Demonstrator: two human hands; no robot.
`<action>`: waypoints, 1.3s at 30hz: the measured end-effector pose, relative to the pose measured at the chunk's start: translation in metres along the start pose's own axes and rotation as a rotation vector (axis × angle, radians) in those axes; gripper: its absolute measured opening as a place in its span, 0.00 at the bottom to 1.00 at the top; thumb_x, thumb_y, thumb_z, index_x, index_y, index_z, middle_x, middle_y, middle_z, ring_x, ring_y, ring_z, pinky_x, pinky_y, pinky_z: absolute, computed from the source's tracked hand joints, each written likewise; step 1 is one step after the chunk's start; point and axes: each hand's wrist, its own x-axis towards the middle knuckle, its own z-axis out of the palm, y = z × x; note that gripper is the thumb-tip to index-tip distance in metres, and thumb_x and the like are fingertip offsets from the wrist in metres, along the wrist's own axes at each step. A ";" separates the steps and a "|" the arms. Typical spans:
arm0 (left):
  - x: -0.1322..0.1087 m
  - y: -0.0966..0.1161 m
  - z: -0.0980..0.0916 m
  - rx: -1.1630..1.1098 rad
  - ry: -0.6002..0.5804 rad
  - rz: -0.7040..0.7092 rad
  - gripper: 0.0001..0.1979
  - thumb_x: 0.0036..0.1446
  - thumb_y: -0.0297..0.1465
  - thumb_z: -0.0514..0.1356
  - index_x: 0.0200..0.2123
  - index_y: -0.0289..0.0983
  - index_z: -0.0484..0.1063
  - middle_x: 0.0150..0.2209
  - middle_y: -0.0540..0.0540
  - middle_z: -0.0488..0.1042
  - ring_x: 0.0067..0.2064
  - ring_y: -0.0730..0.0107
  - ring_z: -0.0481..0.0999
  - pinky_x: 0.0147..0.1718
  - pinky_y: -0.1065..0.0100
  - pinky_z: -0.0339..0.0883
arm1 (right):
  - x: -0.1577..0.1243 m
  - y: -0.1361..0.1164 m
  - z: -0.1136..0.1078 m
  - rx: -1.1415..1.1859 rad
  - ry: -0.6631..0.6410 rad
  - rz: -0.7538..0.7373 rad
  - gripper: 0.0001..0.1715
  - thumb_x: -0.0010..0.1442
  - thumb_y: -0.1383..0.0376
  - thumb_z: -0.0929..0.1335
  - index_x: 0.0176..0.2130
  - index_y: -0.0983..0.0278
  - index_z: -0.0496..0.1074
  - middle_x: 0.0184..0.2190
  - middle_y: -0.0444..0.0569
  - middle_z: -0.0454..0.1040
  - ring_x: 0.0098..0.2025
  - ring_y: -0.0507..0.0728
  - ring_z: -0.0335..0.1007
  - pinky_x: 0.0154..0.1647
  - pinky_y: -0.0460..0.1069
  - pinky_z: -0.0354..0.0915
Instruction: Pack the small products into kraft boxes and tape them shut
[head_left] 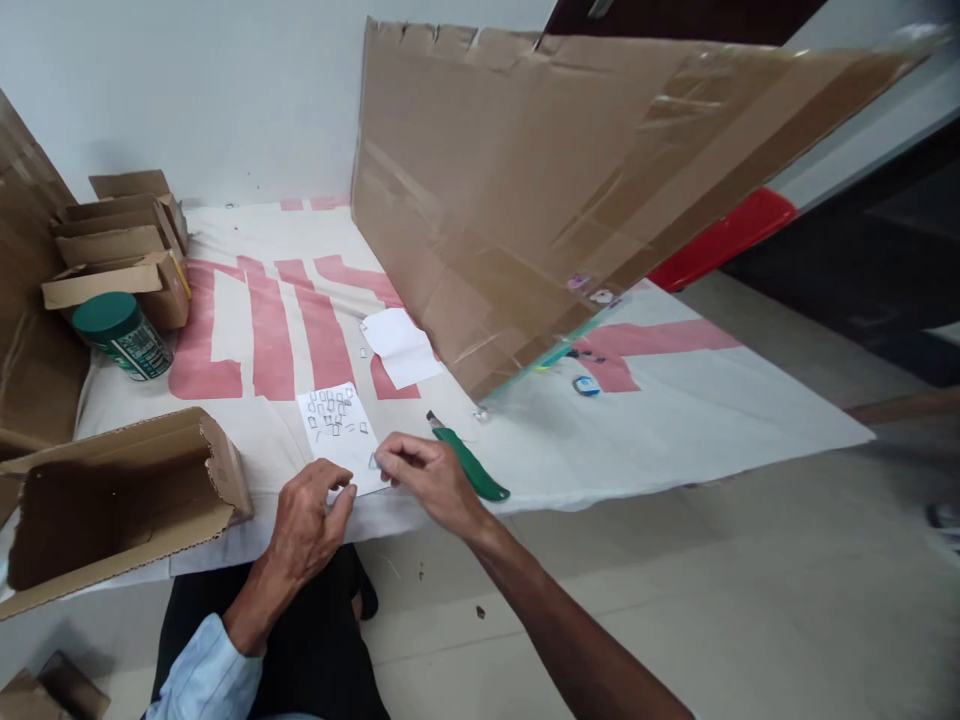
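A white sheet of paper point(350, 466) lies at the table's near edge, with rows of small dark-outlined squares on its upper part. Over its right side, my right hand point(431, 480) pinches a small pale piece point(373, 461) with a dark edge, too small to name surely. My left hand point(307, 515) is at the sheet's lower left corner, fingers curled, thumb and forefinger tips close but apart, with nothing visible between them. Just right of my right hand lies a green utility knife point(472, 465), its blade pointing away from me.
A large cardboard sheet point(510, 190) stands slanted behind the knife. Folded white paper point(401, 347) lies at its foot, a blue-and-white roll point(587, 386) to its right. Left are an open cardboard box point(225, 465), a green-lidded tub point(124, 337) and several small boxes point(124, 240).
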 end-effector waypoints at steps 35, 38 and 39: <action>-0.017 -0.052 0.020 0.357 -0.122 0.216 0.08 0.64 0.23 0.59 0.45 0.37 0.74 0.52 0.38 0.80 0.56 0.50 0.77 0.46 0.53 0.68 | 0.121 0.075 -0.009 -0.633 0.030 0.043 0.06 0.58 0.61 0.69 0.32 0.60 0.69 0.26 0.42 0.72 0.30 0.54 0.65 0.33 0.49 0.55; -0.017 -0.052 0.020 0.364 -0.117 0.218 0.08 0.66 0.23 0.58 0.46 0.37 0.74 0.52 0.38 0.80 0.56 0.49 0.76 0.46 0.53 0.67 | 0.119 0.079 -0.009 -0.663 0.037 0.010 0.06 0.60 0.61 0.69 0.32 0.61 0.70 0.28 0.44 0.74 0.32 0.55 0.67 0.34 0.49 0.57; -0.017 -0.052 0.021 0.367 -0.117 0.222 0.08 0.66 0.23 0.58 0.46 0.37 0.74 0.52 0.38 0.80 0.56 0.50 0.76 0.46 0.53 0.68 | 0.119 0.080 -0.009 -0.675 0.038 -0.003 0.06 0.61 0.61 0.69 0.32 0.61 0.71 0.28 0.44 0.75 0.32 0.55 0.67 0.35 0.49 0.57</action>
